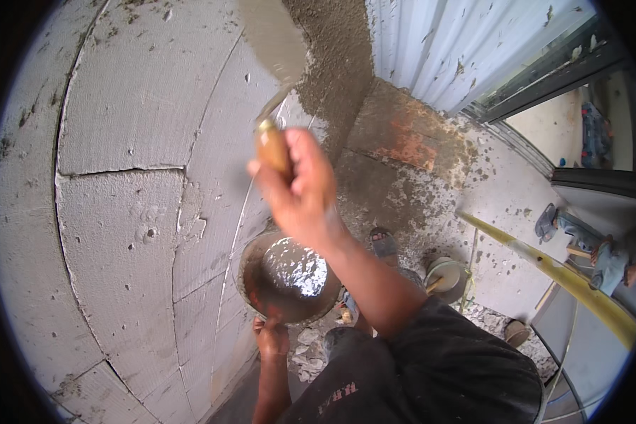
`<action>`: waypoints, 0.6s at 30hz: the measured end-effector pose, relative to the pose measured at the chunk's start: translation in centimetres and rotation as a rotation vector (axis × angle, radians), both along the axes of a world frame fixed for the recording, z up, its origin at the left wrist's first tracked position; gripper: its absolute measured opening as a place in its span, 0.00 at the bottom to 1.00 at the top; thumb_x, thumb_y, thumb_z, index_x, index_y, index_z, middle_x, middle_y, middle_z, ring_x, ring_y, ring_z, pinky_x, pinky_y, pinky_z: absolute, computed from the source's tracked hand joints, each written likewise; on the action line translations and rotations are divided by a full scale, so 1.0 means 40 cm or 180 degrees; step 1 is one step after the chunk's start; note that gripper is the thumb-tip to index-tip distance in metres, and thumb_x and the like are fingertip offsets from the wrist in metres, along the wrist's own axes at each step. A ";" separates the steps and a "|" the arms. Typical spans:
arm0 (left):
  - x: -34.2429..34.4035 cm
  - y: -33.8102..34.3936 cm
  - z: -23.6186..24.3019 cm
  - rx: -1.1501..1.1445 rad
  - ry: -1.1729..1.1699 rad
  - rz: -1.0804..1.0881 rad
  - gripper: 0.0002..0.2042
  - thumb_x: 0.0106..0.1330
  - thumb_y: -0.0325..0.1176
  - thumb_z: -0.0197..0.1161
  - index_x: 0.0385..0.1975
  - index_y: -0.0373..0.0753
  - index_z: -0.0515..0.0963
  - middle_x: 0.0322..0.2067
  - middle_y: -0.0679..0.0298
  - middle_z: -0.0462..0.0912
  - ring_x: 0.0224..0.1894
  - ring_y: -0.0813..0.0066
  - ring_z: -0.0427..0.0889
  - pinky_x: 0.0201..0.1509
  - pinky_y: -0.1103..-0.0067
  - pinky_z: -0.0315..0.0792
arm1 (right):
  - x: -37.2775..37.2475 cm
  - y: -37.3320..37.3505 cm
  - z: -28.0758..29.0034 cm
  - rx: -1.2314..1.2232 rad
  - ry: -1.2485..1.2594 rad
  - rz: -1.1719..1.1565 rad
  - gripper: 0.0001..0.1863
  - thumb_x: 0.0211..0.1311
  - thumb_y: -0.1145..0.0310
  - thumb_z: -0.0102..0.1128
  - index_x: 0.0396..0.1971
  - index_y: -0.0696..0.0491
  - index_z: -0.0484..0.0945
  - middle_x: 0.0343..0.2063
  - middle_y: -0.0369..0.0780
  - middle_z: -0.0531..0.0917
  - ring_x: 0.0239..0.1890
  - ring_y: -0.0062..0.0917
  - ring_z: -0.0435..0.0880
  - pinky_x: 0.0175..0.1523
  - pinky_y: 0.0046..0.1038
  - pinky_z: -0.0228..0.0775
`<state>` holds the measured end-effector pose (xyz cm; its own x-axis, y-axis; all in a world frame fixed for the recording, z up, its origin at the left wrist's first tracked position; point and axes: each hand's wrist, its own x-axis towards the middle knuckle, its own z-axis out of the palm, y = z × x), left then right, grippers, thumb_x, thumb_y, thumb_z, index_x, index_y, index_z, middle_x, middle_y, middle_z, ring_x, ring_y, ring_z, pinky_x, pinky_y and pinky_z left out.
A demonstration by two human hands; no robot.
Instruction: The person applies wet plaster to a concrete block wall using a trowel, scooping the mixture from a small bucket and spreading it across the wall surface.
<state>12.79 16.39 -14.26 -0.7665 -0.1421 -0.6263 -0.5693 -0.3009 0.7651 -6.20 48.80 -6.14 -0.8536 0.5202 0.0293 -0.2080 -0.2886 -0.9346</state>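
My right hand [304, 180] is closed round the wooden handle of a trowel [273, 150], raised in front of the block wall [120, 233]. Its blade, smeared by motion, is up by the patch of wet grey mortar [336, 63] at the wall's far end. Lower down, my left hand [271, 339] grips the near rim of a round bucket [244, 279] held against the wall. Wet, shiny grey mix [297, 268] lies inside it. My left fingers are partly hidden beneath the rim.
A small pail [446, 274] with a stick in it stands right of my arm. A long yellow pole [551, 261] slants across the right side. Mortar splashes and rubble [309, 353] litter the floor. White corrugated sheeting [466, 42] and a dark-framed opening [565, 71] lie far right.
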 end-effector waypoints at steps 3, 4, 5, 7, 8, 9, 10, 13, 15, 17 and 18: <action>0.017 0.007 0.011 0.0085 0.0032 0.0162 0.14 0.57 0.14 0.62 0.42 0.37 0.80 0.41 0.63 0.85 0.43 0.71 0.85 0.51 0.74 0.78 | 0.138 0.039 0.053 0.0697 0.0452 0.0441 0.18 0.68 0.65 0.66 0.50 0.58 0.72 0.30 0.39 0.77 0.32 0.21 0.77 0.36 0.30 0.72; 0.013 0.021 0.013 -0.0001 0.0031 0.0207 0.13 0.58 0.14 0.62 0.41 0.36 0.80 0.40 0.63 0.85 0.43 0.71 0.85 0.50 0.74 0.78 | 0.193 0.055 0.048 0.0718 0.0165 0.0749 0.19 0.69 0.64 0.66 0.52 0.58 0.73 0.30 0.41 0.79 0.32 0.23 0.79 0.37 0.31 0.72; 0.011 0.033 0.014 -0.0096 0.0015 0.0265 0.12 0.59 0.15 0.62 0.41 0.36 0.80 0.40 0.64 0.85 0.43 0.72 0.85 0.50 0.75 0.78 | 0.247 0.076 0.024 0.0733 -0.0135 0.1066 0.20 0.69 0.63 0.65 0.54 0.58 0.74 0.31 0.43 0.80 0.32 0.25 0.81 0.37 0.31 0.73; 0.003 0.060 0.022 0.0011 0.0068 0.0178 0.10 0.61 0.16 0.62 0.41 0.34 0.79 0.40 0.63 0.85 0.42 0.72 0.85 0.48 0.75 0.79 | 0.350 0.118 -0.038 0.1358 -0.0673 0.1414 0.20 0.67 0.64 0.66 0.54 0.59 0.76 0.33 0.48 0.84 0.31 0.34 0.85 0.38 0.34 0.75; 0.008 0.061 0.007 -0.0045 0.0113 0.0272 0.10 0.61 0.17 0.62 0.42 0.34 0.79 0.40 0.62 0.85 0.41 0.72 0.85 0.45 0.75 0.79 | 0.380 0.131 -0.041 0.1629 -0.1055 0.1824 0.19 0.67 0.64 0.66 0.52 0.59 0.77 0.34 0.50 0.84 0.31 0.38 0.86 0.38 0.36 0.77; 0.014 0.046 -0.016 0.0138 0.0133 0.0157 0.12 0.61 0.18 0.63 0.45 0.34 0.80 0.40 0.62 0.85 0.41 0.72 0.85 0.44 0.75 0.79 | 0.408 0.143 -0.039 0.1920 -0.1452 0.2221 0.18 0.66 0.64 0.65 0.50 0.59 0.79 0.35 0.52 0.85 0.31 0.43 0.87 0.39 0.38 0.78; 0.017 0.037 -0.045 0.0110 0.0035 0.0154 0.13 0.61 0.18 0.64 0.46 0.35 0.80 0.41 0.62 0.85 0.41 0.72 0.85 0.45 0.75 0.79 | 0.433 0.145 -0.063 0.1922 -0.1462 0.2373 0.18 0.66 0.64 0.65 0.50 0.59 0.79 0.35 0.52 0.85 0.31 0.43 0.87 0.39 0.38 0.78; -0.033 0.133 -0.036 0.0126 0.0075 0.0171 0.13 0.59 0.17 0.63 0.43 0.36 0.80 0.38 0.63 0.86 0.37 0.75 0.84 0.41 0.78 0.78 | 0.452 0.144 -0.142 0.3595 -0.1493 0.2167 0.18 0.65 0.63 0.62 0.49 0.58 0.79 0.35 0.54 0.85 0.33 0.49 0.87 0.41 0.44 0.80; -0.046 0.163 -0.042 0.0133 0.0091 0.0115 0.11 0.59 0.16 0.62 0.39 0.38 0.80 0.34 0.65 0.85 0.32 0.78 0.82 0.33 0.81 0.74 | 0.422 0.133 -0.143 0.3922 -0.1997 0.2221 0.17 0.64 0.62 0.60 0.47 0.57 0.78 0.33 0.55 0.85 0.36 0.51 0.87 0.43 0.48 0.80; -0.041 0.161 -0.087 0.0061 0.0086 0.0137 0.10 0.59 0.15 0.62 0.37 0.38 0.80 0.32 0.65 0.85 0.31 0.78 0.82 0.33 0.81 0.74 | 0.426 0.111 -0.140 0.4021 -0.2010 0.2497 0.18 0.64 0.62 0.60 0.48 0.57 0.78 0.33 0.55 0.85 0.36 0.52 0.87 0.43 0.49 0.80; -0.033 0.155 -0.108 0.0019 0.0095 0.0073 0.10 0.58 0.15 0.62 0.36 0.38 0.80 0.31 0.66 0.85 0.30 0.79 0.82 0.33 0.81 0.74 | 0.427 0.100 -0.140 0.4122 -0.2069 0.2682 0.19 0.65 0.61 0.60 0.49 0.57 0.77 0.32 0.55 0.85 0.35 0.52 0.86 0.43 0.49 0.79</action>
<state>11.48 22.60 -18.56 -0.7814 -0.1560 -0.6042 -0.5393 -0.3182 0.7797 10.89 52.81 -11.74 -0.9043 -0.1412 -0.4029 0.0839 0.8666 -0.4919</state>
